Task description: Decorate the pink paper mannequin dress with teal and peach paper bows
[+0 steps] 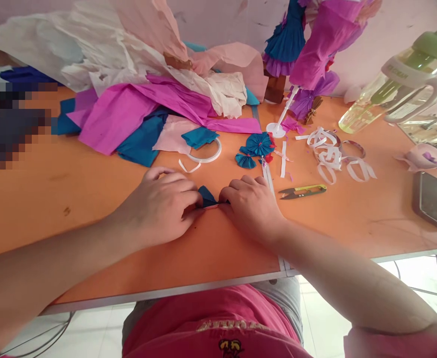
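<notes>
A small piece of dark blue crepe paper with a pale lower edge lies low over the orange table between my two hands. My left hand pinches its left end between thumb and fingers. On the other end, my right hand has its fingers closed the same way. My fingers hide most of the paper. Just beyond them are pleated blue paper rosettes, a white tape ring and a blue scrap. Yellow-handled thread snips lie to the right of my right hand.
Crumpled magenta paper and white paper heap along the back left. A white stand bears purple paper. Curled white strips, a clear bottle and a phone are on the right. The table's metal edge runs before me.
</notes>
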`<control>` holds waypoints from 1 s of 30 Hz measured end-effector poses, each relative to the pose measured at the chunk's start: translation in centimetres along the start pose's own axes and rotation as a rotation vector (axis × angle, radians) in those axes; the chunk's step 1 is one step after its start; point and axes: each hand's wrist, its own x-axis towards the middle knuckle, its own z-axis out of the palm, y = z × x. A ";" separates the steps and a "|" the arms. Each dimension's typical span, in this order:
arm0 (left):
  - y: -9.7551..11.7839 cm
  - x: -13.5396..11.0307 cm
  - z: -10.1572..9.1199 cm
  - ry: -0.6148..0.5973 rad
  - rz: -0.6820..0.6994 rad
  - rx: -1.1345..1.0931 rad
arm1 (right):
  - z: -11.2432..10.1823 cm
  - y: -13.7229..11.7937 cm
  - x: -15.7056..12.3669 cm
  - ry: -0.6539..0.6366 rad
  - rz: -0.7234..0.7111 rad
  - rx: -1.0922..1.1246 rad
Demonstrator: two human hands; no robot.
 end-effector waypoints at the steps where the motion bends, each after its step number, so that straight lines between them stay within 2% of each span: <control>1: 0.0 0.0 0.0 0.046 0.009 0.001 | 0.0 0.0 0.0 -0.001 -0.009 -0.004; 4: 0.2 0.2 0.4 0.215 0.064 -0.012 | 0.0 0.0 0.0 0.002 -0.033 -0.022; 7: 0.4 0.7 1.0 0.273 0.094 -0.058 | 0.1 -0.1 0.0 0.006 -0.026 -0.034; 14: 0.8 1.1 1.5 0.179 0.005 -0.207 | 0.3 -0.4 -0.2 0.025 -0.043 -0.061; 20: 0.8 1.0 1.1 0.124 0.022 -0.189 | 0.2 -0.3 -0.2 0.020 -0.030 -0.049; 23: 0.8 1.0 1.0 0.112 0.060 -0.143 | 0.1 -0.3 -0.2 -0.002 -0.023 -0.045; 27: 0.8 1.1 1.5 0.169 0.189 -0.082 | 0.3 -0.5 -0.5 -0.002 -0.034 -0.031; 30: 0.4 1.2 2.3 0.211 0.255 -0.098 | -0.9 0.4 -0.5 0.041 -0.045 0.040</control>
